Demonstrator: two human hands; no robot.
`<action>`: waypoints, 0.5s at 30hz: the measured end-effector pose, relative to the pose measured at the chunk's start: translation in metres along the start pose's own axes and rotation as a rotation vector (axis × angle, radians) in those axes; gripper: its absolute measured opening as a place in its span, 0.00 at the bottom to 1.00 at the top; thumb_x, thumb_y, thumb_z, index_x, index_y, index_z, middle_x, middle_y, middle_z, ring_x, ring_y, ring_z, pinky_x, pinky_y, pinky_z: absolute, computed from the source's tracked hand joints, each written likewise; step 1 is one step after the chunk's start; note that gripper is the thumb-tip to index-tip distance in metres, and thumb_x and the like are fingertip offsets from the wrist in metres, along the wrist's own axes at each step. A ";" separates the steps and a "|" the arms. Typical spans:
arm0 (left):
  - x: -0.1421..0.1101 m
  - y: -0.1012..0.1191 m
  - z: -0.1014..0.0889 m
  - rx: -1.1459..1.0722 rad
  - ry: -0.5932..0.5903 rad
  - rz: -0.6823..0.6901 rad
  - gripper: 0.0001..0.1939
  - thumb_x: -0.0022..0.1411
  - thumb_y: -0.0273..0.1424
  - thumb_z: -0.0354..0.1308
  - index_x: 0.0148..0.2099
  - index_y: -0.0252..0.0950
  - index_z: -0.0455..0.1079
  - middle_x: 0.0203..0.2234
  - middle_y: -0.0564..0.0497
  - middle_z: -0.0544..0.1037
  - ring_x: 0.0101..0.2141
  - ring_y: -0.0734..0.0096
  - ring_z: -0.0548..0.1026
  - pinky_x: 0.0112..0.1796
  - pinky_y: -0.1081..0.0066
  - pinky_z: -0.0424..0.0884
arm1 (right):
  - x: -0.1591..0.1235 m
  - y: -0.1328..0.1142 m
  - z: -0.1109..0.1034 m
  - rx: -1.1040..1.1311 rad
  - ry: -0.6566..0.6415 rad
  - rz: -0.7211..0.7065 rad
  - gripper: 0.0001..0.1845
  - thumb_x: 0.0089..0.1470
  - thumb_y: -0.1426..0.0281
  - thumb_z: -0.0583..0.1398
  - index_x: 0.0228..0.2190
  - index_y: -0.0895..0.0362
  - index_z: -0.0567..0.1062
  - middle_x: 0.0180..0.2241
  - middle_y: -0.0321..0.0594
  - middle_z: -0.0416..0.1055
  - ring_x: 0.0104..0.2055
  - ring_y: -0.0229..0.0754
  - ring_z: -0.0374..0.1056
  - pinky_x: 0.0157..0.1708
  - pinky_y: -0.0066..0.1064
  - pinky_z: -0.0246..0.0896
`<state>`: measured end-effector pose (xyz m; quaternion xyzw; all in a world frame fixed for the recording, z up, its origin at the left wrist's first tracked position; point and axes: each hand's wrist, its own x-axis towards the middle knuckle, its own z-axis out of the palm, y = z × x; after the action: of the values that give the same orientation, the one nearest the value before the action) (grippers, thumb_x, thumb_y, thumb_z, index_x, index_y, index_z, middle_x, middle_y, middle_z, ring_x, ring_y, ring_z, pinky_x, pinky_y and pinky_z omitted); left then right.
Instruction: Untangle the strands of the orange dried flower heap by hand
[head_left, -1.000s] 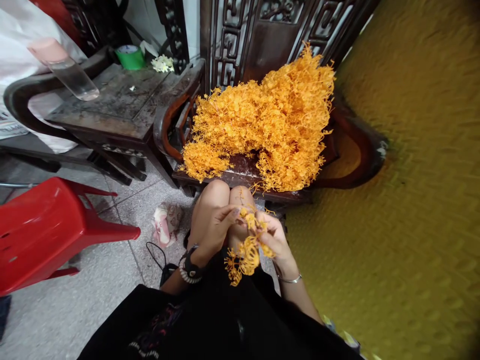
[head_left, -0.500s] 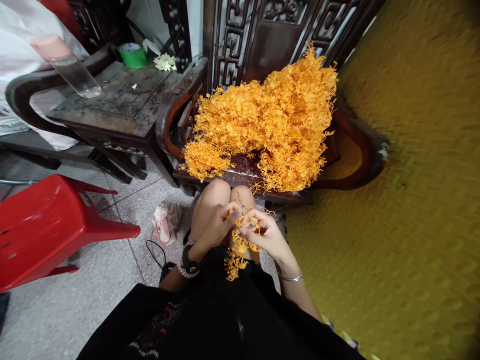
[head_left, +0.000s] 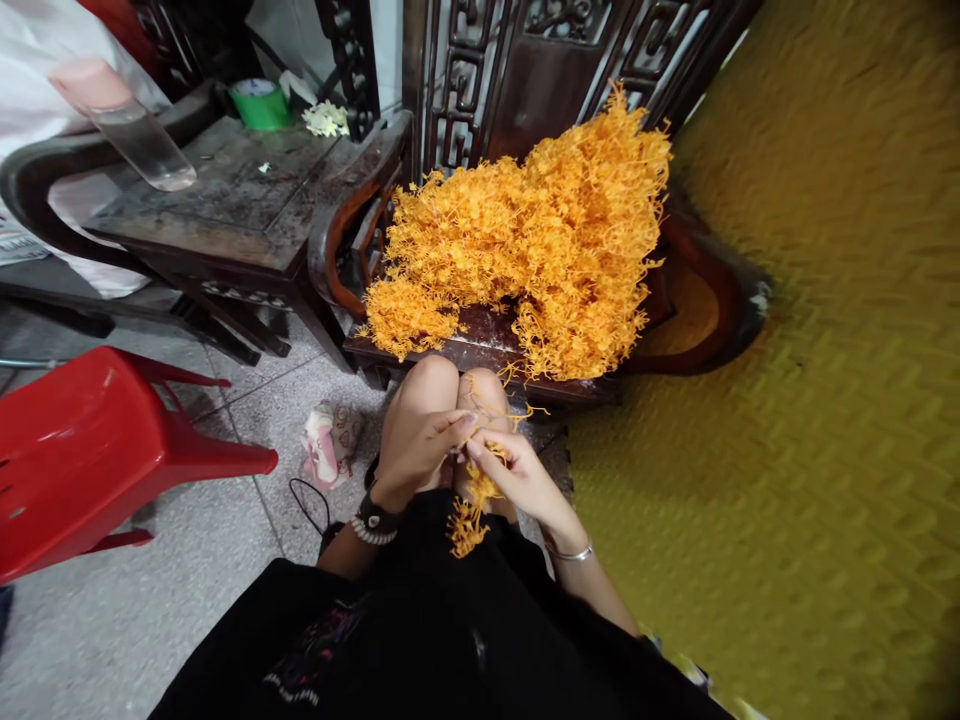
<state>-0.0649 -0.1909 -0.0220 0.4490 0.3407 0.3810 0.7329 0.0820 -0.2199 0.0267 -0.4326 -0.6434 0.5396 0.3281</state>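
Note:
Over my knees, my left hand (head_left: 429,446) is closed in a pinch at the upper end of a frilly orange strand, its fingertips close to those of my other hand. My right hand (head_left: 519,478) is also closed, thumb against fingers, on the same orange strand (head_left: 469,527), whose curly lower end hangs down toward my black clothing. Thin orange threads stick out beyond the fingertips. In front of my knees, a large heap of the same curly orange strands (head_left: 525,230) covers much of a dark wooden chair seat (head_left: 487,335). What exactly lies between the fingertips is partly hidden.
A dark side table (head_left: 217,215) at left holds a bottle (head_left: 139,140), green tape (head_left: 259,104) and white flowers (head_left: 325,119). A red plastic stool (head_left: 90,440) and a small pink-and-white bag (head_left: 328,445) stand on the floor. A yellow textured surface (head_left: 787,480) rises at right.
My fingers have shifted on the strand: the left thumb now lies straighter, and the right fingers are more closed, closer to the left fingertips. The view has shifted slightly.

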 end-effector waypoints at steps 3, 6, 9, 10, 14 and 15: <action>-0.003 0.003 0.002 -0.350 0.098 -0.040 0.22 0.56 0.45 0.59 0.22 0.36 0.56 0.15 0.58 0.56 0.17 0.81 0.54 0.19 0.76 0.54 | 0.000 -0.003 0.003 0.183 -0.011 0.022 0.20 0.57 0.57 0.55 0.21 0.58 0.67 0.20 0.32 0.59 0.22 0.33 0.52 0.23 0.27 0.48; -0.004 0.019 0.000 -0.576 0.238 0.008 0.24 0.61 0.42 0.55 0.21 0.37 0.48 0.14 0.60 0.47 0.16 0.82 0.47 0.16 0.80 0.52 | 0.000 -0.002 0.008 0.327 0.057 0.047 0.23 0.55 0.55 0.57 0.18 0.57 0.63 0.18 0.31 0.53 0.20 0.32 0.47 0.21 0.27 0.44; -0.005 0.031 0.000 -0.664 0.278 -0.024 0.24 0.62 0.38 0.55 0.21 0.37 0.47 0.14 0.61 0.45 0.15 0.83 0.45 0.16 0.82 0.54 | 0.004 0.000 0.014 0.403 0.201 0.067 0.21 0.54 0.55 0.58 0.19 0.56 0.63 0.19 0.32 0.54 0.21 0.33 0.49 0.22 0.27 0.46; -0.006 0.032 0.001 -0.637 0.261 -0.040 0.23 0.61 0.38 0.56 0.21 0.37 0.49 0.14 0.62 0.46 0.15 0.83 0.47 0.17 0.81 0.57 | 0.006 0.000 0.015 0.434 0.249 0.076 0.20 0.54 0.56 0.58 0.20 0.56 0.63 0.20 0.32 0.55 0.21 0.33 0.49 0.22 0.27 0.46; -0.009 0.022 0.007 -0.446 0.378 0.060 0.20 0.57 0.41 0.59 0.22 0.36 0.56 0.14 0.61 0.52 0.15 0.84 0.53 0.20 0.80 0.62 | 0.011 -0.003 0.016 0.517 0.345 0.103 0.15 0.54 0.60 0.59 0.23 0.56 0.65 0.20 0.31 0.57 0.21 0.32 0.49 0.23 0.25 0.45; -0.009 0.019 0.009 -0.411 0.429 0.095 0.20 0.56 0.42 0.59 0.23 0.36 0.56 0.14 0.61 0.53 0.15 0.83 0.54 0.20 0.79 0.62 | 0.012 -0.005 0.015 0.526 0.350 0.110 0.15 0.55 0.61 0.59 0.23 0.56 0.65 0.20 0.31 0.57 0.21 0.32 0.49 0.23 0.25 0.46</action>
<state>-0.0665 -0.1961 0.0001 0.2162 0.3822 0.5621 0.7009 0.0630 -0.2156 0.0278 -0.4533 -0.3915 0.6217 0.5047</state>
